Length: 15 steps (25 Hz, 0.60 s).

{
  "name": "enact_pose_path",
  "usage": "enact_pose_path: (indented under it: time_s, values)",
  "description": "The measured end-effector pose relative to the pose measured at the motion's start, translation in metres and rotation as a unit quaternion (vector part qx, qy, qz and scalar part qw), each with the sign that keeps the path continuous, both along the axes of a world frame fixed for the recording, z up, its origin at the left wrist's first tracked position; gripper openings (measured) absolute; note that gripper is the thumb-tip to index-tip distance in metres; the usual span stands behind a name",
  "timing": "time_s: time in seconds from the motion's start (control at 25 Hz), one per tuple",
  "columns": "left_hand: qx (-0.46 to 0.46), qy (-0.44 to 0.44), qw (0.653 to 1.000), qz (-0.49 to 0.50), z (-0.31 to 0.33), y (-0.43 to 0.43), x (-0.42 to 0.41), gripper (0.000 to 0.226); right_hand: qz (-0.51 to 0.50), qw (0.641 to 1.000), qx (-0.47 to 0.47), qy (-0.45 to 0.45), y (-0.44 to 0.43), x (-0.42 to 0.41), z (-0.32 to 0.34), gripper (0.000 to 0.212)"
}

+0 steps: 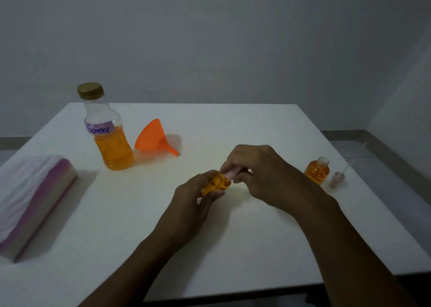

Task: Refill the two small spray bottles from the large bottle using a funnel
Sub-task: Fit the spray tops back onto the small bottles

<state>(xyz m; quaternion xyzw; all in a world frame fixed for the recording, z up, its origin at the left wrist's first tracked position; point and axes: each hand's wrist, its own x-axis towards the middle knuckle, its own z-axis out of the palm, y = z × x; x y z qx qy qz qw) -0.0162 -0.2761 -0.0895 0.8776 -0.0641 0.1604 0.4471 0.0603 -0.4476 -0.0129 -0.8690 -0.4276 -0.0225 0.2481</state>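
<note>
Right now both hands meet over the middle of the white table (233,248), a little toward its near edge. The left hand (193,199) wraps its fingers around a small clear spray bottle filled with orange liquid (215,184), holding it tilted with its neck pointing up and to the right. The right hand (258,173) pinches a pale pink spray cap (231,173) at that bottle's neck; whether the cap is fully seated cannot be told, since the fingers cover the joint.

Near the right edge of the table stands a second small clear bottle of orange liquid (317,170), upright and with its mouth open. Just beside it, closer to the right edge, lies its pale pink spray top with a thin clear dip tube (339,177) angled up and away.

Toward the far left corner stands the large clear plastic bottle with a gold screw cap (106,129), capped, about half full of orange liquid, with a purple label reading "Spray." Just to its right an orange plastic funnel (154,137) lies on its side, spout pointing right and toward the near edge. Along the left edge rests a pink and white pack of tissues (30,197).
</note>
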Motion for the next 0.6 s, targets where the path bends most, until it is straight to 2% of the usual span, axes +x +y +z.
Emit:
enact_pose_path:
  time_s: [0.16,0.24,0.32,0.4,0.48,0.6]
  values:
    - [0.014,-0.003,1.000,-0.010,-0.004,0.002,0.003,0.036,-0.099,0.994,-0.040,0.028,-0.002,-0.004,0.002,0.014]
    - [0.001,0.005,1.000,-0.011,-0.005,-0.001,0.004,0.041,-0.143,0.987,-0.064,0.040,0.000,-0.004,0.004,0.040]
    - [-0.007,0.005,1.000,-0.020,0.000,-0.005,0.002,0.036,-0.185,0.979,-0.090,0.008,0.002,-0.005,0.008,0.061]
    - [-0.014,0.005,1.000,-0.025,0.003,-0.009,0.001,0.028,-0.206,0.973,-0.105,-0.009,0.000,-0.005,0.010,0.065]
    - [-0.023,0.004,0.999,-0.026,0.005,-0.010,0.002,0.024,-0.179,0.981,-0.059,0.052,-0.006,-0.004,0.010,0.058]
    - [-0.028,0.000,0.999,-0.024,0.007,-0.009,0.002,0.018,-0.085,0.987,0.045,0.131,-0.016,0.000,0.012,0.064]
